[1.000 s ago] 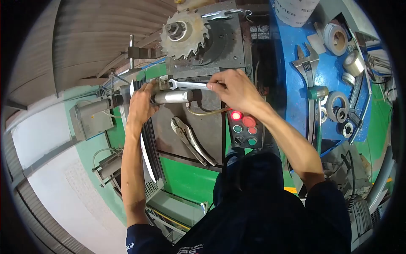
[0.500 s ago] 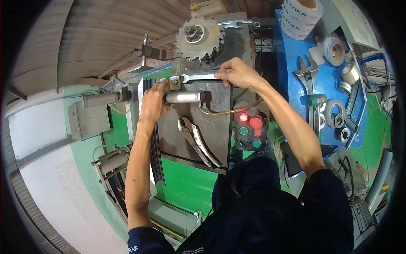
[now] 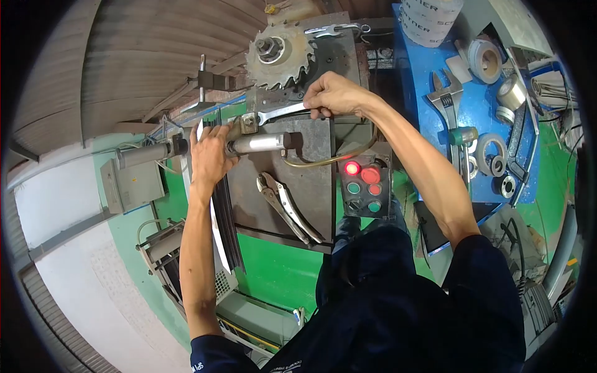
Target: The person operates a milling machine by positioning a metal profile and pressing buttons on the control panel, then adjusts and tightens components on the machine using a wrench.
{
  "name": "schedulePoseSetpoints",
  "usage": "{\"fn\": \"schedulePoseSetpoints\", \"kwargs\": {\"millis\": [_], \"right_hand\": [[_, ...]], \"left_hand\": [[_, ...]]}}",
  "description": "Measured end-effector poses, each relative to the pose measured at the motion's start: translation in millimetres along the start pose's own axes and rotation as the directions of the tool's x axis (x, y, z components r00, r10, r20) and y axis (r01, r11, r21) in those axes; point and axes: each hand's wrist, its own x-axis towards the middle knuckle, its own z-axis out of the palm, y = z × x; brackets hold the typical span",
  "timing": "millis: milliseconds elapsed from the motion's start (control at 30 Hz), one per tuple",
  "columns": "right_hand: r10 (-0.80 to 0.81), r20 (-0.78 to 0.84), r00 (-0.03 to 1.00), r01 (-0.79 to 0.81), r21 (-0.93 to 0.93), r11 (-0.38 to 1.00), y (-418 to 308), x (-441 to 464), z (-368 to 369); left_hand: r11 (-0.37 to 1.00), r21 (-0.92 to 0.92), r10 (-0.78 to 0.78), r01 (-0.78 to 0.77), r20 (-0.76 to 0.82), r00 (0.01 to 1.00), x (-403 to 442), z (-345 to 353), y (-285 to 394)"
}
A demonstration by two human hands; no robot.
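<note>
My right hand (image 3: 339, 96) is closed round the free end of a silver spanner (image 3: 283, 112). The spanner's open jaw sits at a bolt on a small metal block (image 3: 249, 122), with its handle tilted up towards my right hand. My left hand (image 3: 210, 152) lies over the upper end of some long dark strips (image 3: 228, 230), fingers apart and thumb near the rod end of a silver cylinder (image 3: 261, 143). Its fingertips rest left of the block; what lies beneath the palm is hidden. Locking pliers (image 3: 286, 208) lie on the dark metal plate (image 3: 311, 180).
A toothed saw blade (image 3: 280, 56) stands beyond the spanner, with another spanner (image 3: 336, 29) behind it. A control box (image 3: 367, 186) with a lit red button is at the plate's right. The blue table (image 3: 429, 149) bears an adjustable wrench (image 3: 448, 102), tape rolls and metal rings.
The spanner has swung from nearly level to tilted, its handle end rising with my right hand. My left hand has shifted slightly left from the block, fingers more spread. The view has moved a little.
</note>
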Motion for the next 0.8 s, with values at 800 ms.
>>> {"fn": "schedulePoseSetpoints", "kwargs": {"millis": [800], "right_hand": [[0.315, -0.53, 0.788, -0.311, 0.1, 0.945, 101, -319, 54]], "left_hand": [[0.761, -0.641, -0.109, 0.098, 0.022, 0.994, -128, 20, 259]]}}
